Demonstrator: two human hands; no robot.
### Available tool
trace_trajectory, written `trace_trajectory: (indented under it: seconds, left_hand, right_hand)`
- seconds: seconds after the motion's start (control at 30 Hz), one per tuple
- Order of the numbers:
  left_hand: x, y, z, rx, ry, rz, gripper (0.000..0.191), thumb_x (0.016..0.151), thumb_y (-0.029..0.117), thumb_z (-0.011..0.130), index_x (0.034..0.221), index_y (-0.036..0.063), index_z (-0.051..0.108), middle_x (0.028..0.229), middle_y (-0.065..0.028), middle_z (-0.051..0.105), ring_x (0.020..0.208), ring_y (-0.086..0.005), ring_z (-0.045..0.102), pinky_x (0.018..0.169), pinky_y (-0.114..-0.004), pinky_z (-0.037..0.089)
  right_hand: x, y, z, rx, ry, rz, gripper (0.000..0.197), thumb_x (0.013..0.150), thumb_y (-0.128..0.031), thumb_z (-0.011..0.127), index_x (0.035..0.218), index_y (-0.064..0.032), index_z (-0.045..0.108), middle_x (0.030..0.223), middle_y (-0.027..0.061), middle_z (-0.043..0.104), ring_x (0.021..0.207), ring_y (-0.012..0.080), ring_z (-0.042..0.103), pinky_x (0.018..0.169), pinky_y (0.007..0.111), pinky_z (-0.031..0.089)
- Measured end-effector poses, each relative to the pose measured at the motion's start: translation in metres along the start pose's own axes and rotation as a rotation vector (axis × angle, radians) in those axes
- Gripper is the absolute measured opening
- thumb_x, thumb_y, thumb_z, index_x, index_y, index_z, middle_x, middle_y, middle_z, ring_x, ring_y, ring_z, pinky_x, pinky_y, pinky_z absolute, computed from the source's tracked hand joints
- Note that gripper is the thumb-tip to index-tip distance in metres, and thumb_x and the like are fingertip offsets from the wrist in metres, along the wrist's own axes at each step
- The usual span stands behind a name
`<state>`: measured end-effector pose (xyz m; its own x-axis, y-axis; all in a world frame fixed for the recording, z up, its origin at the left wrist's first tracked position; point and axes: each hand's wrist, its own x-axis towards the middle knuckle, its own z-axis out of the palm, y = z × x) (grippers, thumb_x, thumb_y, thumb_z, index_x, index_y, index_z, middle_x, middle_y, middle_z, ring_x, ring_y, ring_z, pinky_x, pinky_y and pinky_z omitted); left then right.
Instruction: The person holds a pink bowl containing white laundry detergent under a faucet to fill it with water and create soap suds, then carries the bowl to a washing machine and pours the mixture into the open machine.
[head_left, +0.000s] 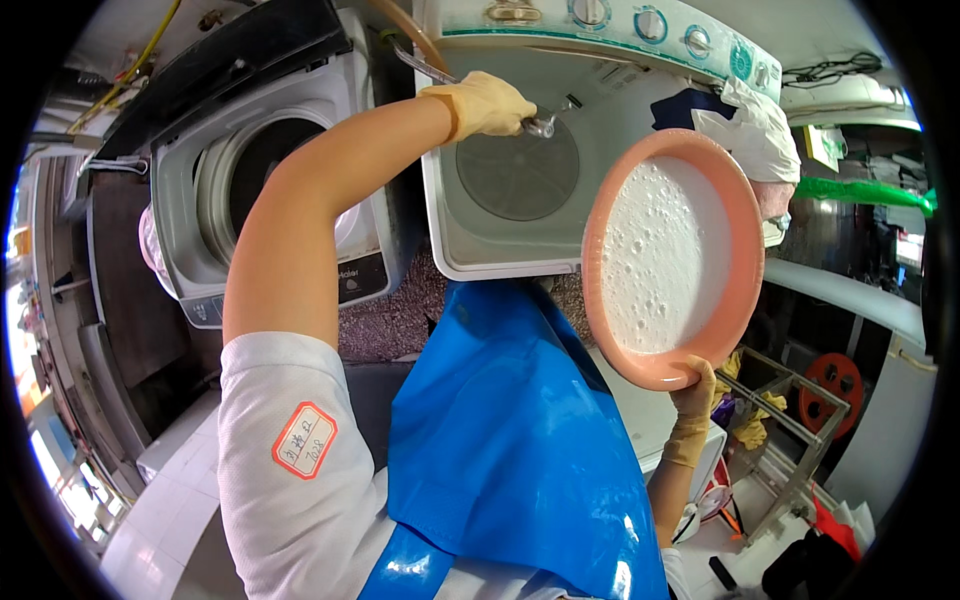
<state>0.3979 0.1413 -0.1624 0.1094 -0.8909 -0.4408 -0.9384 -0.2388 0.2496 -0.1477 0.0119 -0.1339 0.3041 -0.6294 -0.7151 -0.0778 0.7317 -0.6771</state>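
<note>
My left hand, in a pale yellow rubber glove, is closed around the end of a hose with a metallic fitting, over the open tub of a washing machine. Water seems to show at the hose's end. A round grey disc lies at the tub's bottom. My right hand, gloved too, grips the near rim of a pink plastic basin. White foam with bubbles fills much of the basin, which is beside the tub's right edge.
A second, open top-loading washing machine stands at the left. The control panel with knobs runs behind the tub. White cloth and dark blue cloth lie at the tub's right. A metal frame rack with yellow gloves stands lower right.
</note>
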Motion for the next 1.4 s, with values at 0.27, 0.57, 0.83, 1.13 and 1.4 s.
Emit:
trace_trajectory:
  seconds: [0.27, 0.57, 0.83, 1.13, 1.4]
  left_hand:
    - [0.034, -0.003, -0.005, -0.219, 0.251, 0.005, 0.030, 0.094, 0.042, 0.052, 0.112, 0.0187, 0.058, 0.097, -0.0081, 0.066, 0.093, -0.0294, 0.063, 0.079, -0.041, 0.048]
    - [0.039, -0.016, 0.002, -0.529, 0.107, 0.144, 0.030, 0.093, 0.032, 0.057, 0.113, 0.0091, 0.059, 0.100, -0.0125, 0.065, 0.096, -0.0303, 0.061, 0.082, -0.039, 0.045]
    - [0.029, -0.006, -0.001, -0.313, 0.089, -0.045, 0.033, 0.092, 0.037, 0.056, 0.109, 0.0099, 0.063, 0.099, -0.0100, 0.067, 0.094, -0.0277, 0.061, 0.081, -0.037, 0.045]
    - [0.042, -0.023, 0.002, -0.707, -0.089, -0.113, 0.040, 0.094, 0.037, 0.051, 0.111, 0.0019, 0.059, 0.100, -0.0098, 0.067, 0.093, -0.0253, 0.061, 0.081, -0.037, 0.045]
    - [0.019, 0.008, -0.012, -0.438, 0.398, -0.033, 0.041, 0.096, 0.042, 0.047, 0.117, 0.0076, 0.055, 0.105, -0.0144, 0.066, 0.102, -0.0344, 0.060, 0.086, -0.043, 0.045]
  right_hand:
    - [0.004, 0.005, -0.009, 0.061, -0.020, 0.029, 0.018, 0.081, -0.017, 0.060, 0.090, -0.0021, 0.063, 0.089, 0.0087, 0.064, 0.085, 0.0221, 0.061, 0.083, 0.036, 0.052]
    - [0.002, 0.004, -0.008, 0.003, -0.022, 0.019, 0.020, 0.081, -0.017, 0.061, 0.093, -0.0010, 0.063, 0.092, 0.0092, 0.063, 0.089, 0.0225, 0.061, 0.085, 0.036, 0.052]
    - [0.001, 0.002, -0.002, 0.016, -0.007, 0.022, 0.020, 0.080, -0.016, 0.061, 0.093, -0.0013, 0.063, 0.091, 0.0094, 0.063, 0.087, 0.0227, 0.061, 0.084, 0.037, 0.052]
    - [0.002, -0.001, -0.003, -0.008, -0.007, 0.018, 0.020, 0.079, -0.015, 0.061, 0.094, -0.0019, 0.061, 0.091, 0.0088, 0.063, 0.085, 0.0225, 0.062, 0.082, 0.035, 0.053]
    - [-0.001, -0.001, 0.001, -0.031, -0.014, 0.010, 0.024, 0.081, -0.017, 0.060, 0.100, -0.0015, 0.061, 0.094, 0.0088, 0.064, 0.088, 0.0231, 0.063, 0.082, 0.036, 0.054]
